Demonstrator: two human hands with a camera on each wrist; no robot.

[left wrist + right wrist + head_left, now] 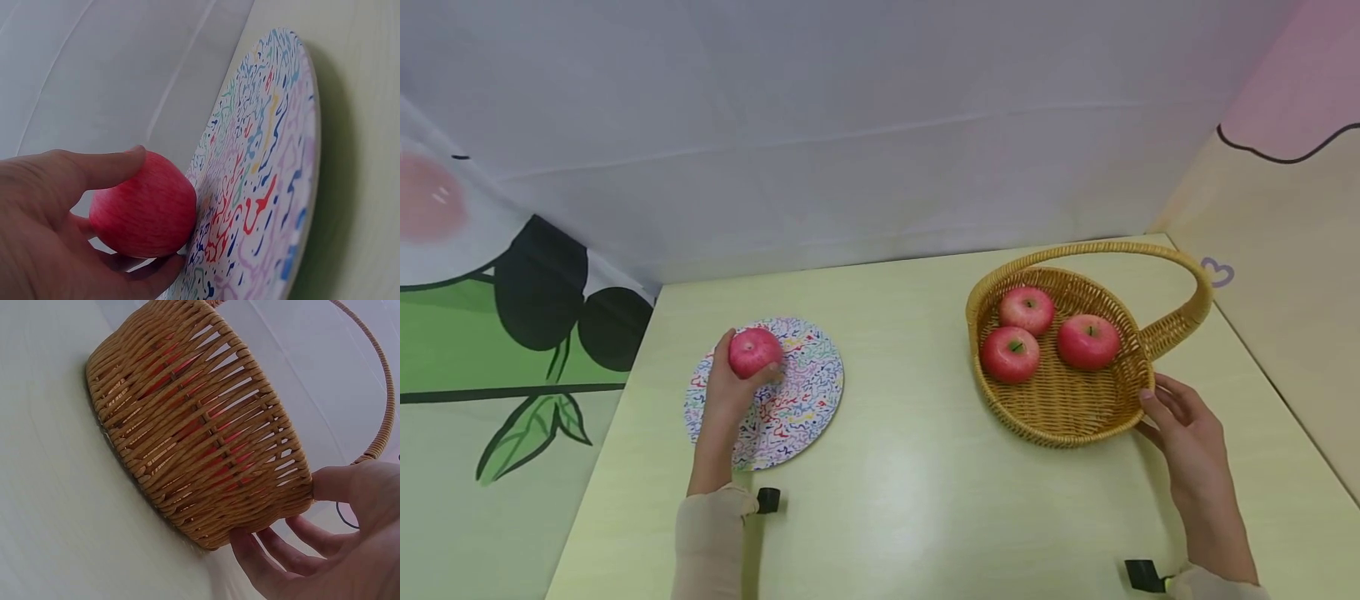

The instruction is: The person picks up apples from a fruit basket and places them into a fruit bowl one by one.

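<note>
A pale sleeve (709,546) lies nearest the head camera, leading up to the person's left hand (730,392), whose thumb and fingers curl round a red apple (755,352). That apple sits over the left part of a round squiggle-patterned plate (808,392), against its surface or very nearly; whether it bears weight there cannot be told. Should the grip loosen unevenly, the smooth, rounded fruit could probably roll across the flat-looking plate and onto the bench (895,492). Fingers pushing sideways might also slide the plate.

The right hand (1191,446) pinches the wicker basket (1067,408) at its rim, thumb above and fingers against the outer wall, near the foot of the arched handle (1176,329). A hard pull or lift on that one side could tip the basket and send its three red apples (1088,343) rolling together.
</note>
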